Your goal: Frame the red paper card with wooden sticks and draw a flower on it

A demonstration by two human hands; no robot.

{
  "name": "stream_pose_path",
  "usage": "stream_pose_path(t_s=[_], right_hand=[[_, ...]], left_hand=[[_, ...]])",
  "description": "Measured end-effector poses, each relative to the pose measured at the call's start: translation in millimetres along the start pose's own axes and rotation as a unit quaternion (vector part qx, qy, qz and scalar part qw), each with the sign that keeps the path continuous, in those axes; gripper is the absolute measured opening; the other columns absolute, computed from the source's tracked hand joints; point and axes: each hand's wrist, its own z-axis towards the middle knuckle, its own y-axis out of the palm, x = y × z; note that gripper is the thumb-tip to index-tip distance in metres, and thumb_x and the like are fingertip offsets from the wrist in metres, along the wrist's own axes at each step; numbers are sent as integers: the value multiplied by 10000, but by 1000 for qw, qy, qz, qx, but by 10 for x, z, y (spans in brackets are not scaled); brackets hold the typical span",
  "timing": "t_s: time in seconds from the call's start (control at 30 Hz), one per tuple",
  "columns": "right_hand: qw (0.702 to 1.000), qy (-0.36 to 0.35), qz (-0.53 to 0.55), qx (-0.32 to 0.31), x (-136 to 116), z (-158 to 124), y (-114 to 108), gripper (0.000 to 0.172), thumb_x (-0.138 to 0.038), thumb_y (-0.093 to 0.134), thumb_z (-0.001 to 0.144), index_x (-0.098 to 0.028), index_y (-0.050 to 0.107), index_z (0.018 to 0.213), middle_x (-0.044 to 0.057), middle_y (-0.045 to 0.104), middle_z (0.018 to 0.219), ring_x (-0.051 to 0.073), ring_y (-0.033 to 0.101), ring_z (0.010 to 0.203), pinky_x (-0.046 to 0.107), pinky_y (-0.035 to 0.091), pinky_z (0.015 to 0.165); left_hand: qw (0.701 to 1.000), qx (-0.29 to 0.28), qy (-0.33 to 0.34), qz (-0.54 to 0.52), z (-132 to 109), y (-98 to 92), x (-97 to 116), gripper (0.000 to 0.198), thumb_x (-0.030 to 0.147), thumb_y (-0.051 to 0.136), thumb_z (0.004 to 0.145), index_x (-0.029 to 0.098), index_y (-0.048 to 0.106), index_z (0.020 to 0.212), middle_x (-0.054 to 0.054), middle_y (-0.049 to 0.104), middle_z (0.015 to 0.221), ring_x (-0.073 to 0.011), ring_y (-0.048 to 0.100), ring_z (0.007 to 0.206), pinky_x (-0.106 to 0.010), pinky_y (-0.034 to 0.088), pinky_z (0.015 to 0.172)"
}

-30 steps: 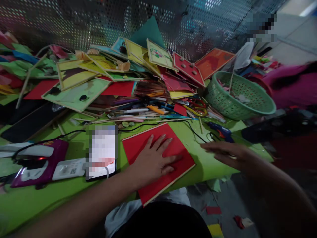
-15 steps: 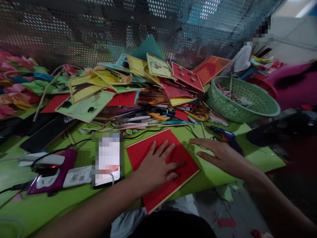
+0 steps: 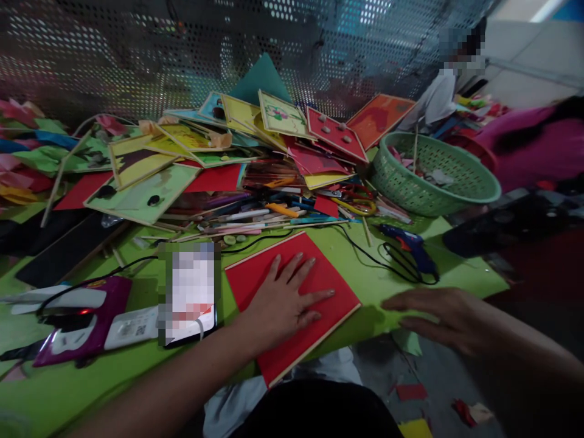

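My left hand [image 3: 285,301] lies flat with spread fingers on a red card [image 3: 255,274]. Thin pale sticks edge the card on at least two sides, and one corner juts past the table's front edge. Off to the right, my right hand [image 3: 438,313] hovers apart from the card near the table edge, fingers stretched out and nothing in them. Beyond it rests a blue glue gun [image 3: 413,246] with its black cord coiled beside it. Left of the card is a phone [image 3: 191,298] with a lit, partly blurred screen.
A purple power strip [image 3: 86,322] with plugged-in cables sits at the left. Pens, sticks and framed coloured pictures [image 3: 146,191] pile up at the back. A green basket [image 3: 438,173] stands at the back right. Another person [image 3: 438,100] is beyond it. Paper scraps [image 3: 410,391] lie on the floor.
My right hand has moved right and toward me, away from beside the glue gun and the card. My left hand still lies on the card. The whole view has shifted slightly.
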Motion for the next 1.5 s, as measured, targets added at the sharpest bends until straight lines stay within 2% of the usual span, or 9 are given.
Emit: stream_pose_path(t_s=[0.13,0.3,0.47,0.63,0.7,0.83,1.07,1.3,1.5], right_hand=[[999,-15,-22,42,-51,524,17,515,-435,484,1007,-278,510,1497,70,572,1497,282,540,1373,490,453,1138],[993,-97,-45,49,-27,1086,248,562,-362,477,1008,-235,426,1553,108,436,1594,272,369,1492,526,324,1219],[997,-50,-61,16,38,429,330,628,-389,532,981,-284,374,1580,62,382,1626,289,397,1473,512,385,1192],[999,6,11,-31,110,-324,177,392,-399,601,937,-449,663,1320,-4,711,1313,287,713,1136,388,610,967],[998,51,16,20,147,-279,168,452,-407,582,952,-397,605,1403,22,660,1396,313,647,1246,455,564,1033],[998,21,-3,62,217,21,269,627,-430,583,947,-256,458,1537,113,413,1607,334,408,1460,551,394,1164],[999,-8,48,7,133,-6,209,533,-385,552,982,-350,490,1510,47,497,1559,292,488,1412,477,448,1143],[993,-24,-28,108,210,783,364,673,-507,535,969,-177,428,1546,187,367,1621,331,356,1494,577,328,1197],[998,-36,-29,53,78,361,375,691,-479,560,959,-221,383,1575,129,380,1627,320,367,1490,524,400,1175]], left_hand=[[1000,-2,4,11,-2,1,-4,503,581,364,984,538,351,1484,-45,241,1682,-333,236,1546,-676,241,1179],[1000,10,8,24,-8,24,-17,515,589,381,978,545,329,1489,-35,226,1687,-323,242,1544,-655,229,1193],[1000,4,7,23,-3,9,-9,510,587,373,979,545,335,1486,-39,200,1693,-330,249,1542,-663,247,1184],[1000,0,6,23,5,-31,4,499,570,392,981,552,346,1478,-24,199,1693,-328,242,1545,-659,242,1190],[1000,0,6,22,7,-41,6,497,563,412,979,556,351,1473,-18,201,1693,-325,239,1546,-658,235,1193],[1000,-9,-3,23,9,-52,15,501,560,422,977,568,338,1471,-19,201,1693,-324,241,1546,-663,234,1193],[999,-30,-8,23,19,-109,38,500,545,425,982,566,338,1474,-34,197,1694,-334,234,1547,-670,250,1188],[998,-53,-12,20,27,-152,54,504,560,406,983,558,333,1482,-61,199,1691,-342,232,1547,-689,270,1172],[999,-49,-12,16,21,-137,43,490,560,396,985,544,364,1474,-42,171,1699,-330,201,1557,-680,246,1188]])
